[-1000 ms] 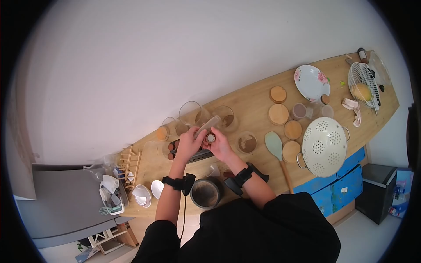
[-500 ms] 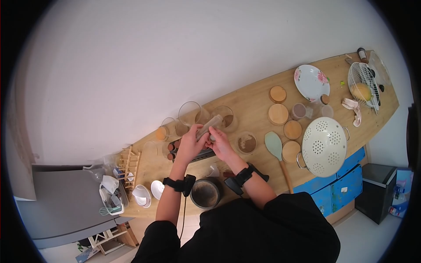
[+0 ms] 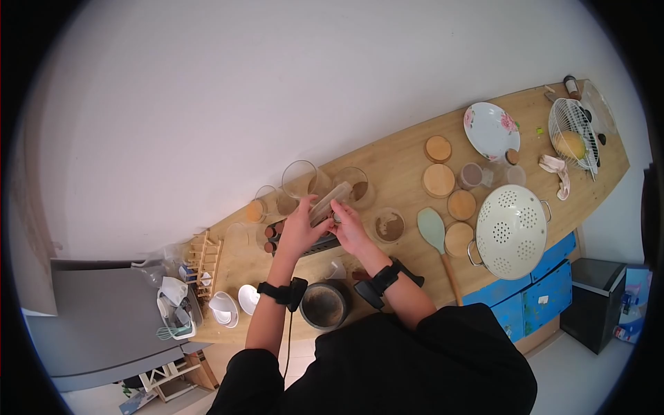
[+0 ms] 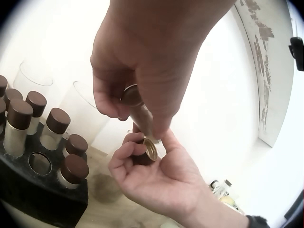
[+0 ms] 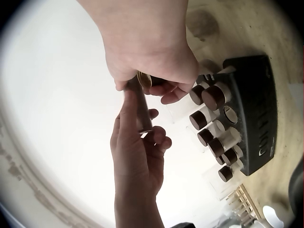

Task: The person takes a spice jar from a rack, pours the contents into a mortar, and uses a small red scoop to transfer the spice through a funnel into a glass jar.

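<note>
A slim clear tube (image 3: 330,202) with brownish contents lies slanted between both hands, above a black rack (image 5: 259,114). My left hand (image 3: 297,229) grips it between thumb and fingers. In the left wrist view my right hand (image 4: 159,175) is palm up, its curled fingers holding a brown screw cap (image 4: 145,153) with a gold-coloured inside. The tube's near end overlaps the right thumb and sits close by the cap's mouth. Several brown-capped tubes (image 4: 57,121) stand in the rack, which has one vacant round hole (image 4: 40,163). In the head view the hands mostly hide the rack.
Clear glass jars (image 3: 299,178) stand behind the hands. A dark round bowl (image 3: 325,285) sits near the front edge. To the right are a green spatula (image 3: 431,230), round wooden lids (image 3: 439,180), a cream colander (image 3: 512,232) and a flowered plate (image 3: 487,131).
My right hand has turned, so the round end that faced up beside its thumb is now mostly hidden. The left hand's fingers have shifted slightly along the tube.
</note>
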Action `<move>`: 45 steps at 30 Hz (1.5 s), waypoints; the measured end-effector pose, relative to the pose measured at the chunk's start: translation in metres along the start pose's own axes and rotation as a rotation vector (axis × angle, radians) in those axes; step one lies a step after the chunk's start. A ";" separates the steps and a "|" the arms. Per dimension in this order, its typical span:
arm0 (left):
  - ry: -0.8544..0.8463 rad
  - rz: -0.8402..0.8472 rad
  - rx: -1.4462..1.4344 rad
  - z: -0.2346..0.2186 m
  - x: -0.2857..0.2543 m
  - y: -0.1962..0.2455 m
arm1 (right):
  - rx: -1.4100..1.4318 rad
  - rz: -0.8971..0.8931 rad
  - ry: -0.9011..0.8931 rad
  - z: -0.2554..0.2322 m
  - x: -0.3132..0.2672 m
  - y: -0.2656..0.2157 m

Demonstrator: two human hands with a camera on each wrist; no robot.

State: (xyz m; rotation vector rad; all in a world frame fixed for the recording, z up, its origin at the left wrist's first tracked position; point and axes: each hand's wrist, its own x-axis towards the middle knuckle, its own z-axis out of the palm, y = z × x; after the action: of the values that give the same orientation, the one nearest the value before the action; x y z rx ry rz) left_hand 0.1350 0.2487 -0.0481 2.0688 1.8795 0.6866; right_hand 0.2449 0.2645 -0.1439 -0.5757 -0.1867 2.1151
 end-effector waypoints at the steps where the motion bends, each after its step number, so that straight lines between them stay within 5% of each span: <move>1: 0.001 0.000 0.001 0.000 0.000 -0.002 | -0.021 -0.016 0.008 0.001 0.000 0.000; 4: -0.022 0.055 0.008 0.000 0.001 -0.004 | -0.013 0.000 0.007 0.003 -0.003 -0.003; 6: -0.078 -0.112 -0.189 -0.001 0.002 0.000 | 0.016 0.031 0.000 0.002 -0.005 -0.006; 8: -0.110 -0.155 -0.174 -0.002 0.002 0.000 | 0.098 0.130 -0.123 -0.003 -0.004 -0.006; 15: -0.194 -0.266 -0.171 0.001 0.002 -0.009 | 0.065 0.121 -0.071 0.000 -0.004 -0.005; 16: -0.194 -0.266 -0.171 -0.002 0.002 -0.003 | 0.049 0.090 -0.053 0.000 -0.004 -0.004; 18: -0.060 -0.005 0.051 -0.007 0.000 0.008 | 0.033 0.060 -0.035 0.000 -0.004 -0.003; 22: -0.084 -0.035 0.038 -0.001 -0.002 -0.001 | -0.009 0.055 -0.069 -0.003 -0.003 -0.002; 24: -0.067 -0.189 -0.224 0.002 -0.002 -0.003 | 0.003 0.074 -0.088 -0.004 -0.003 -0.003; 37: -0.100 -0.389 -0.351 0.011 -0.001 -0.008 | 0.050 0.126 -0.124 -0.001 -0.009 -0.007; 42: -0.256 -0.549 -0.425 0.000 0.002 0.000 | 0.005 0.072 -0.041 0.003 -0.008 -0.005; 43: -0.255 -0.549 -0.423 -0.002 0.002 0.005 | -0.013 0.037 -0.046 0.000 -0.005 -0.002; 45: -0.026 -0.058 -0.055 -0.003 -0.001 0.014 | -0.027 0.002 -0.049 -0.005 0.000 0.004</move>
State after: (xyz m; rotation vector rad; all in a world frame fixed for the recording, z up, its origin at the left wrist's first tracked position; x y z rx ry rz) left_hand 0.1457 0.2454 -0.0389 1.9730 1.8771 0.6859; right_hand 0.2447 0.2618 -0.1499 -0.5404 -0.2431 2.1328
